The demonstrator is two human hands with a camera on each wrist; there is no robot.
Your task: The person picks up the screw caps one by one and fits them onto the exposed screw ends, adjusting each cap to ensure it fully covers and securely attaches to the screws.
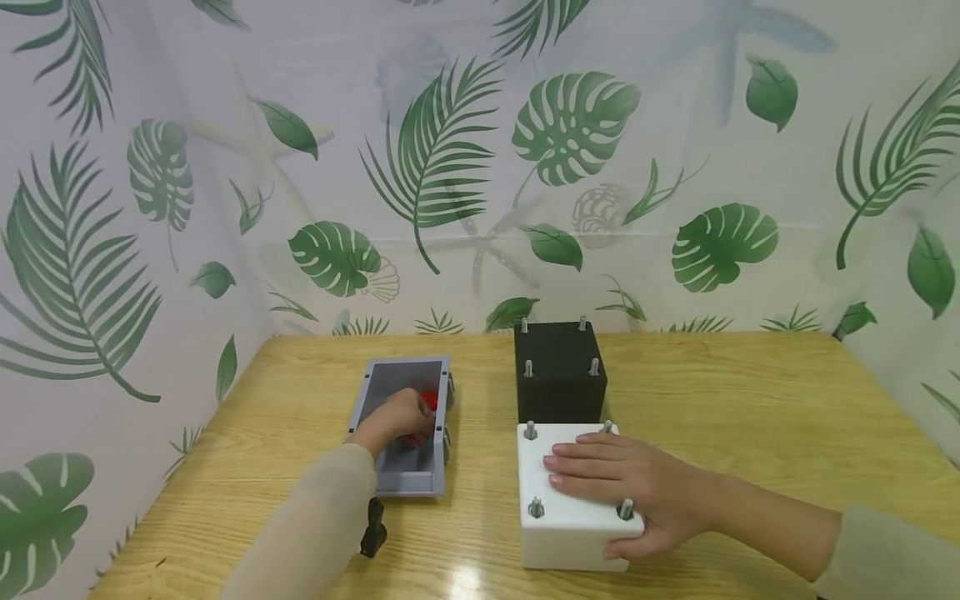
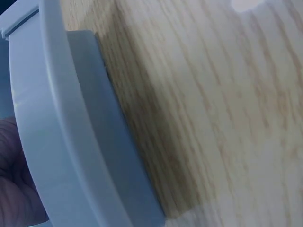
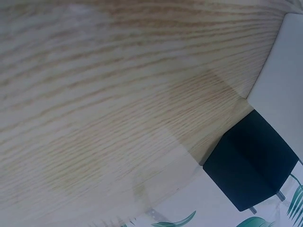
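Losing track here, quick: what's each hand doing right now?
Left hand: inside the gray bin; open or closed, can't tell.
Right hand: open, resting on the white block.

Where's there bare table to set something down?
The widest bare patch of yellowish wooden table lies right of the black, bolt-topped block, beyond the right arm. A narrower strip runs between the grey plastic bin and the white, bolt-topped block. Crowded: inside the bin, around the left grip; atop the white block, under the right grip.
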